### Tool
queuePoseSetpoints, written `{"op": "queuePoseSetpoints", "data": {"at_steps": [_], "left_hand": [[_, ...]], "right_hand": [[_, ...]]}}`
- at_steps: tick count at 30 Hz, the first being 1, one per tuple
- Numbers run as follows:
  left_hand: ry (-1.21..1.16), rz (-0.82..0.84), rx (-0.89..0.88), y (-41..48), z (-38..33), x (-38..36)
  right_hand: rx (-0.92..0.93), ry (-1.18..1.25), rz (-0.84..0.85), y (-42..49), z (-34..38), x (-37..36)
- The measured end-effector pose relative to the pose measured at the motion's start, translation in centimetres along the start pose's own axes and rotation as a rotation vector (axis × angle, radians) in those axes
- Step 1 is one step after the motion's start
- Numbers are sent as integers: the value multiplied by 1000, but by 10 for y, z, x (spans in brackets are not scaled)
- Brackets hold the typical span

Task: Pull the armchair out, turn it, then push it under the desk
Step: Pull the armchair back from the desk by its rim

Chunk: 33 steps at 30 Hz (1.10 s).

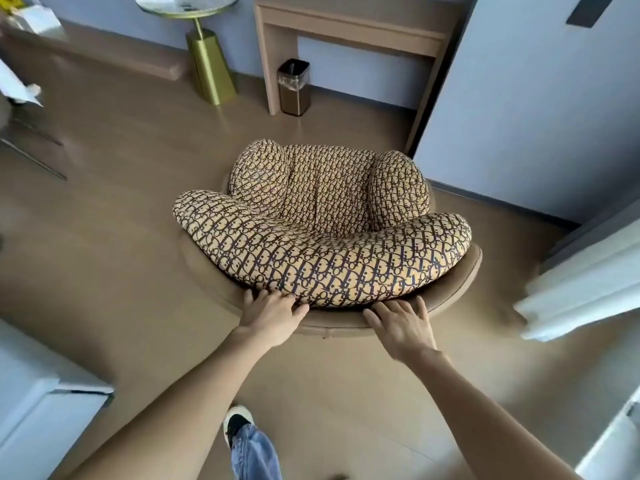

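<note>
While it stands on open floor well short of the desk, seat toward it, the armchair has its back rim touched by left hand and right hand, fingers spread flat, not clasping.

A tan wood-look floor carries the patterned armchair at centre, well apart from the wooden desk by the far wall; a small bin stands just beside the desk's left leg, near a gold-based side table
</note>
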<state>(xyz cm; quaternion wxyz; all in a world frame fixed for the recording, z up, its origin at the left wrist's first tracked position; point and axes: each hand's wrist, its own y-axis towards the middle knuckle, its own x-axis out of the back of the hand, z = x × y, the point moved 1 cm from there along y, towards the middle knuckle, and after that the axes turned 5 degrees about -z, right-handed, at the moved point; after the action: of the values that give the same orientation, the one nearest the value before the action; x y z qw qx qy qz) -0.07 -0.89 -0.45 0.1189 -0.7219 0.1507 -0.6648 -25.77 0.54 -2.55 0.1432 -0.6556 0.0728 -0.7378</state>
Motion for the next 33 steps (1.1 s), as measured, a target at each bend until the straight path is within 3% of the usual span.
{"op": "queuePoseSetpoints", "data": {"at_steps": [2, 8, 12, 23, 33], "left_hand": [[7, 8, -5, 4, 1, -13], [124, -291, -85, 12, 3, -48], [120, -376, -189, 27, -2, -50], [166, -435, -226, 79, -61, -25], [198, -546, -179, 184, -52, 10]], "right_hand": [[2, -92, -76, 7, -1, -3], [38, -148, -261, 30, -6, -12], [58, -124, -326, 49, -22, -18], [182, -160, -508, 118, -87, 8], [189, -170, -586, 230, -90, 39]]}}
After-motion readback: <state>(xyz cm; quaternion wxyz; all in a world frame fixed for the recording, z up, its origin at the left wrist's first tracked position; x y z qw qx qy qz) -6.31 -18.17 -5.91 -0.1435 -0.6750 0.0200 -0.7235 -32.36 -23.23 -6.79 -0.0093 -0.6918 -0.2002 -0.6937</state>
